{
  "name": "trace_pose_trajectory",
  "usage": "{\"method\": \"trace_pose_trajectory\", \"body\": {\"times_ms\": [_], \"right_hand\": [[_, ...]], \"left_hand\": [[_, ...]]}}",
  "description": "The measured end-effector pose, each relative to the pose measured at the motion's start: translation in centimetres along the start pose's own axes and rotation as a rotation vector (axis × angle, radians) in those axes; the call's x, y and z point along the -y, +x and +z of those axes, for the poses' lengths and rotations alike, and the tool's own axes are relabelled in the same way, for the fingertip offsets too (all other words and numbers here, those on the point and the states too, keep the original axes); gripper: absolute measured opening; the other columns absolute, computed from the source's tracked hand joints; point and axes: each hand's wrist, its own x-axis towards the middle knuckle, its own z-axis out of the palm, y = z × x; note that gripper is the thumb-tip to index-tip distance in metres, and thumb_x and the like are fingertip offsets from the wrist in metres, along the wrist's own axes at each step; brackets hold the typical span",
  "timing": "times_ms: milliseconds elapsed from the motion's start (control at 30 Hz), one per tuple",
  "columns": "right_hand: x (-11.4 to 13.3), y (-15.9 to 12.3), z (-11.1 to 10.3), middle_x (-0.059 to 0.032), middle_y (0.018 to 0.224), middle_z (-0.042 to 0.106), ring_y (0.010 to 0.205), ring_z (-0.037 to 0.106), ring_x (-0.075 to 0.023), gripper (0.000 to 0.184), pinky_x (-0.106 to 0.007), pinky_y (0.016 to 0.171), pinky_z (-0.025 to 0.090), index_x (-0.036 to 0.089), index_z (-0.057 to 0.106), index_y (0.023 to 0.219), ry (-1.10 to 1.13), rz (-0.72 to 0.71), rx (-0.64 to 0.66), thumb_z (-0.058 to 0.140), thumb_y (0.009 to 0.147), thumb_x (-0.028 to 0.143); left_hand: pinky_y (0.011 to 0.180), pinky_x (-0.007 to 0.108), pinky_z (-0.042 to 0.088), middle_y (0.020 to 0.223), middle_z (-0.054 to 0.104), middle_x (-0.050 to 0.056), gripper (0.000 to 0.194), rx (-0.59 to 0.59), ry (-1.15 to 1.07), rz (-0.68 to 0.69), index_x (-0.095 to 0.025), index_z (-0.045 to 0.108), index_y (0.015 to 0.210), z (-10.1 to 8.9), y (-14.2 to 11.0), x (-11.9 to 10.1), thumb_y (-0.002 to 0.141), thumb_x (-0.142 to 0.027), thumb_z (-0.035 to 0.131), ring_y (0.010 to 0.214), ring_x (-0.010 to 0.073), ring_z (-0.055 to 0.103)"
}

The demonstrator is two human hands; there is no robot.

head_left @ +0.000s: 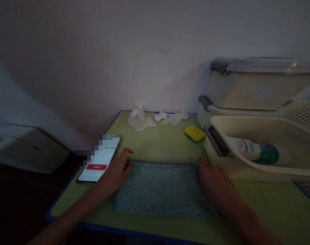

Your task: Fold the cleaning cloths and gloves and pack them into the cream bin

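A blue-grey woven cloth point(162, 190) with a dark checked border lies spread flat on the green tabletop in front of me. At its far left corner is my left hand point(120, 168), fingers apart, the forefinger lifted off and the thumb by the cloth's edge. My right hand point(215, 182) rests along the cloth's right edge and covers part of it. One fingertip of that hand points forward at the far right corner; its other fingers are mostly hidden. Just left of my left hand lies a lit phone point(101, 160) showing a timer.
The green table point(155, 146) has a blue rim. Toward the wall are a pump bottle point(136, 117), thin white gloves point(176, 116) and a yellow sponge point(194, 133). At right, an open cream bin point(216, 161) holds a white-and-green bottle point(259, 151), before stacked lidded boxes point(242, 90).
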Motion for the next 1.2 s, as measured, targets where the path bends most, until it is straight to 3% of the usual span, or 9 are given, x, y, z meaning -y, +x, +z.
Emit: {"method": "trace_pose_trajectory", "body": {"times_ms": [167,300,400,567,733,867,967,1100,1200], "right_hand": [[0.4,0.2,-0.4,-0.0136,0.066,0.068,0.060,0.067,-0.0237,0.047,-0.030,0.052,0.050,0.006,0.051,0.116,-0.049,0.002,-0.003,0.029,0.077,-0.005],[0.6,-0.2,-0.9,-0.0112,0.072,0.069,0.060,0.068,-0.0228,0.050,-0.030,0.053,0.052,0.009,0.048,0.121,-0.083,-0.028,0.070,0.032,0.076,-0.007],[0.3,-0.8,-0.9,-0.0116,0.080,0.069,0.061,0.068,-0.0227,0.048,-0.031,0.051,0.054,0.010,0.048,0.122,-0.079,-0.033,0.027,0.034,0.078,-0.005],[-0.2,-2.8,-1.7,-0.0178,0.108,0.064,0.089,0.066,-0.0267,0.048,-0.036,0.066,0.058,0.011,0.052,0.119,-0.097,-0.141,-0.330,0.034,0.077,-0.002],[2.6,-3.3,-2.5,-0.0189,0.119,0.060,0.105,0.060,-0.0266,0.049,-0.037,0.081,0.055,0.007,0.056,0.114,-0.039,-0.338,-0.577,0.030,0.074,-0.005],[5.4,-1.8,-0.1,-0.0201,0.124,0.057,0.113,0.056,-0.0246,0.047,-0.034,0.091,0.051,0.002,0.055,0.118,0.096,-0.385,-0.477,0.034,0.077,-0.003],[5.5,-1.1,2.2,-0.0218,0.132,0.049,0.123,0.047,-0.0285,0.042,-0.042,0.097,0.046,0.002,0.051,0.126,0.193,-0.356,-0.355,0.037,0.088,0.015],[4.0,-1.6,3.6,-0.0173,0.141,0.040,0.128,0.037,-0.0369,0.053,-0.054,0.097,0.041,0.014,0.042,0.136,0.212,-0.317,-0.346,0.041,0.089,0.039],[3.1,-2.1,4.0,-0.0137,0.144,0.036,0.129,0.034,-0.0396,0.057,-0.058,0.095,0.040,0.021,0.037,0.140,0.193,-0.309,-0.387,0.041,0.088,0.044]], "left_hand": [[0.072,0.035,0.048,0.083,0.063,0.006,0.036,-0.001,0.242,0.032,-0.016,0.037,0.119,0.8,0.1,-0.3,0.083,-0.018,0.037,0.078,0.0216,0.064],[0.069,0.036,0.050,0.111,0.057,0.014,0.037,-0.042,0.542,0.066,-0.015,0.041,0.122,1.3,-0.3,-1.1,0.086,-0.014,0.035,0.083,0.0231,0.064],[0.072,0.038,0.051,0.119,0.052,0.015,0.035,-0.112,0.688,0.156,-0.014,0.048,0.117,1.2,-0.7,-1.8,0.085,-0.008,0.033,0.096,0.0267,0.059],[0.089,0.045,0.048,0.125,0.051,0.014,0.031,-0.211,0.634,0.343,-0.014,0.052,0.114,0.9,-1.4,-2.9,0.084,-0.013,0.043,0.112,0.0291,0.051],[0.096,0.044,0.046,0.126,0.054,0.014,0.032,-0.109,0.528,0.443,-0.012,0.052,0.116,2.3,-2.4,-4.1,0.086,-0.017,0.043,0.117,0.0262,0.050],[0.099,0.043,0.044,0.132,0.050,0.017,0.038,-0.023,0.527,0.477,-0.008,0.048,0.123,4.1,-2.6,-4.2,0.087,-0.020,0.043,0.122,0.0269,0.048],[0.105,0.042,0.038,0.140,0.042,0.016,0.044,0.006,0.505,0.504,-0.008,0.042,0.131,4.8,-2.7,-3.4,0.090,-0.023,0.039,0.129,0.0254,0.040],[0.111,0.045,0.028,0.150,0.025,0.006,0.054,0.087,0.471,0.568,-0.021,0.023,0.143,4.3,-2.8,-1.8,0.092,-0.034,0.036,0.139,0.0224,0.022],[0.110,0.050,0.026,0.153,0.018,-0.001,0.059,0.137,0.470,0.538,-0.032,0.017,0.143,3.4,-2.8,-0.8,0.090,-0.043,0.040,0.141,0.0265,0.011]]}}
